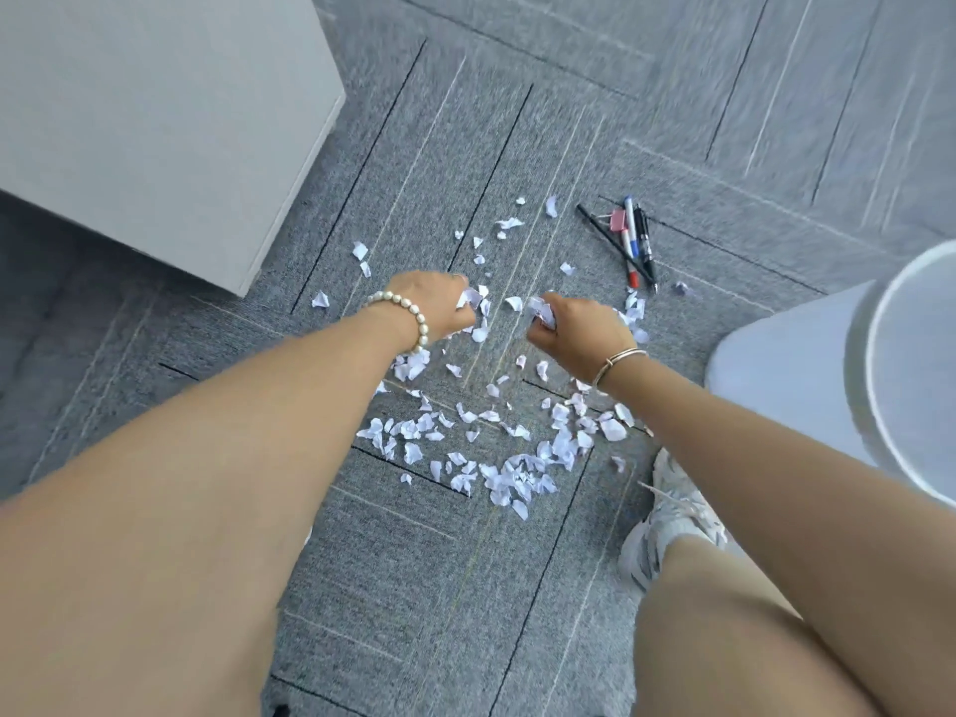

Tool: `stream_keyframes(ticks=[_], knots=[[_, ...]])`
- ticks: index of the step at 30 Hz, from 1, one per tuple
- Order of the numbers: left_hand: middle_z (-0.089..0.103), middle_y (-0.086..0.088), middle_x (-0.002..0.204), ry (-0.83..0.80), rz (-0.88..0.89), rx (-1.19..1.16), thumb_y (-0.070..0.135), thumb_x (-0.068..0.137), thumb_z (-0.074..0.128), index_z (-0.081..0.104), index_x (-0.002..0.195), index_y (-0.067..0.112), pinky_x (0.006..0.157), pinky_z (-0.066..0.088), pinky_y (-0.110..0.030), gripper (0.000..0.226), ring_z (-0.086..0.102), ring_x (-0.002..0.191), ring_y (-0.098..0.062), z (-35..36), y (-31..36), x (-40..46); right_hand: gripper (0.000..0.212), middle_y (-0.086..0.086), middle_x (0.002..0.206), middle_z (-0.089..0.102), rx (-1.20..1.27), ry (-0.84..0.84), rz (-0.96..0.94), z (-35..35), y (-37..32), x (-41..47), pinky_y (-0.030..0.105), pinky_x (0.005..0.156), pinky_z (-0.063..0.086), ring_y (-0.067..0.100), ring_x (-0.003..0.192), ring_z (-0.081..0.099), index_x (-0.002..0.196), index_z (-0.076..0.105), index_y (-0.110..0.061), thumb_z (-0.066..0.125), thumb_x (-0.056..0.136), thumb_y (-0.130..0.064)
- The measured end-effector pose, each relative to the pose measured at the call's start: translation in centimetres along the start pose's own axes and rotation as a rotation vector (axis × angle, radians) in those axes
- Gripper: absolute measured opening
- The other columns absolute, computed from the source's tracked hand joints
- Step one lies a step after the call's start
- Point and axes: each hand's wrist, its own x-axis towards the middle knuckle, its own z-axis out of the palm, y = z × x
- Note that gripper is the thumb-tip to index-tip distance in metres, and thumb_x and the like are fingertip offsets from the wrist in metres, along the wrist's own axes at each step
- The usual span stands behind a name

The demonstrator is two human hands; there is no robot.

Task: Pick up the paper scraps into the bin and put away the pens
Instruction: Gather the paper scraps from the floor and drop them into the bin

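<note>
Most of the paper scraps (517,473) lay scattered on the grey carpet (465,587) below and around both wrists, so collection was judged to be at an early stage. The left hand (437,302) and the right hand (574,331) were each curled around a small wad of scraps just above the floor. The pens (633,240) lay untouched beyond the right hand beside a pink clip (616,219), and the white bin (807,385) stood at the right, its contents not visible.

White paper scraps (509,470) lie scattered across the grey carpet; several pens (633,245) lie bunched farther right; the white bin (786,375) stands right.
</note>
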Motion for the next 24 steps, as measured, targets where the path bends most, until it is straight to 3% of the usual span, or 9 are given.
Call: stream_keyframes(ticks=[5, 8, 10, 13, 15, 19, 24], knots=[[0.042, 0.004, 0.061, 0.071, -0.025, -0.035, 0.036, 0.091, 0.036, 0.051, 0.103, 0.010, 0.039, 0.025, -0.019, 0.032, 0.037, 0.047, -0.008, -5.0, 3.3, -6.6, 0.021, -0.005, 0.057, 0.043, 0.025, 0.092, -0.012, -6.5, -2.8, -4.2, 0.020, 0.041, 0.026, 0.010, 0.048, 0.042, 0.075, 0.043, -0.016, 0.043, 0.090, -0.031], [0.039, 0.005, 0.060, 0.113, -0.015, -0.053, 0.036, 0.092, 0.036, 0.052, 0.094, 0.010, 0.039, 0.027, -0.018, 0.030, 0.035, 0.046, -0.008, -7.2, 5.0, -9.7, 0.022, -0.005, 0.057, 0.045, 0.082, 0.140, 0.010, -8.8, -4.1, -7.3, 0.021, 0.044, 0.031, 0.012, 0.051, 0.046, 0.073, 0.042, -0.017, 0.046, 0.088, -0.032], [0.040, 0.005, 0.060, 0.155, -0.006, -0.045, 0.036, 0.092, 0.035, 0.052, 0.098, 0.013, 0.040, 0.027, -0.018, 0.029, 0.035, 0.047, -0.008, -8.2, 5.9, -11.3, 0.020, -0.006, 0.058, 0.046, 0.125, 0.159, 0.033, -9.5, -4.6, -9.5, 0.021, 0.045, 0.032, 0.011, 0.051, 0.046, 0.076, 0.043, -0.018, 0.048, 0.089, -0.032], [0.045, 0.004, 0.063, 0.169, 0.005, -0.057, 0.037, 0.091, 0.035, 0.053, 0.099, 0.014, 0.043, 0.033, -0.019, 0.030, 0.039, 0.049, -0.009, -8.9, 7.1, -12.9, 0.016, -0.001, 0.062, 0.050, 0.193, 0.196, 0.092, -9.8, -4.7, -12.3, 0.031, 0.055, 0.049, 0.018, 0.055, 0.052, 0.080, 0.045, -0.017, 0.047, 0.089, -0.030], [0.046, 0.004, 0.064, 0.175, 0.029, -0.058, 0.039, 0.090, 0.036, 0.055, 0.096, 0.013, 0.045, 0.037, -0.020, 0.032, 0.040, 0.049, -0.011, -9.1, 7.9, -12.9, 0.013, 0.000, 0.061, 0.050, 0.214, 0.221, 0.116, -9.4, -4.2, -14.0, 0.035, 0.058, 0.052, 0.020, 0.055, 0.052, 0.086, 0.049, -0.016, 0.046, 0.089, -0.029], [0.045, 0.004, 0.060, 0.160, 0.072, -0.081, 0.036, 0.090, 0.036, 0.052, 0.111, 0.020, 0.040, 0.032, -0.019, 0.031, 0.036, 0.045, -0.009, -9.3, 9.5, -12.3, 0.018, -0.005, 0.055, 0.042, 0.262, 0.254, 0.186, -9.0, -2.4, -16.9, 0.019, 0.043, 0.026, 0.008, 0.047, 0.041, 0.073, 0.041, -0.016, 0.046, 0.089, -0.024], [0.046, 0.003, 0.061, 0.174, 0.098, -0.023, 0.034, 0.089, 0.035, 0.054, 0.099, 0.013, 0.041, 0.034, -0.018, 0.030, 0.038, 0.047, -0.010, -10.6, 12.4, -9.7, 0.019, 0.007, 0.065, 0.050, 0.335, 0.350, 0.254, -11.2, 0.5, -16.8, 0.029, 0.055, 0.032, 0.026, 0.059, 0.045, 0.075, 0.044, -0.011, 0.047, 0.086, -0.025]])
